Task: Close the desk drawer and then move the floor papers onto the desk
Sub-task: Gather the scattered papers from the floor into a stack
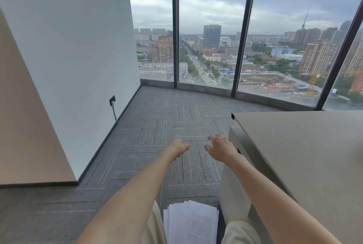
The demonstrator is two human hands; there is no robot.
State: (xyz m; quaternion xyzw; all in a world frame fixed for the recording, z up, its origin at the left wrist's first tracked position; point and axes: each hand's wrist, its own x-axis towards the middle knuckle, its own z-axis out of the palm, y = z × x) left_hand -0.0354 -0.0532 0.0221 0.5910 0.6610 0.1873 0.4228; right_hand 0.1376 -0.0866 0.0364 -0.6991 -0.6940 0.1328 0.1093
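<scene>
From the head view, both bare arms reach forward over the grey carpet floor (149, 125): the left hand (177, 148) is loosely curled with nothing in it, and the right hand (220, 148) has its fingers spread and bent, also holding nothing, just beside the front face of the desk (306, 145) that stands at the right. The floor papers (193, 222), a fanned stack of white printed sheets, lie on the carpet at the bottom of the picture between the person's pale-trousered knees, close to the desk's side. Whether the desk drawer (238, 150) is fully shut cannot be told, since the right hand covers most of it.
</scene>
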